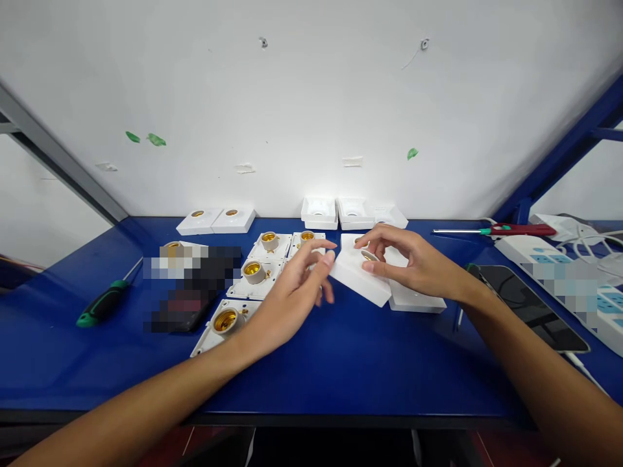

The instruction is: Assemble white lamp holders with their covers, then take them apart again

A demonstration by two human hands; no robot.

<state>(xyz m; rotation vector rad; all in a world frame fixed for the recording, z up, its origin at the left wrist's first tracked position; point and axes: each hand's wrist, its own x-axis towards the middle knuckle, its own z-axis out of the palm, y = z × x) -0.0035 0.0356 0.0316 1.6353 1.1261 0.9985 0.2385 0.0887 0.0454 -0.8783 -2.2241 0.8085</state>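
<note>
My right hand grips a white square lamp holder with a round brass-lined opening, tilted above the table. Thumb and fingers pinch it around that opening. Under and behind it lie more white lamp holders, partly covered by the hand. Just left of the held piece, my left hand has its fingers curved and apart, holding nothing; its fingertips are close to the piece's left corner, and I cannot tell whether they touch. Beneath and beside that hand stand several white bases with brass screw sockets.
White covers and two lamp holders line the wall. On the left lie a green-black screwdriver and a black object, partly blurred. A phone, power strip and red-handled screwdriver occupy the blue table's right.
</note>
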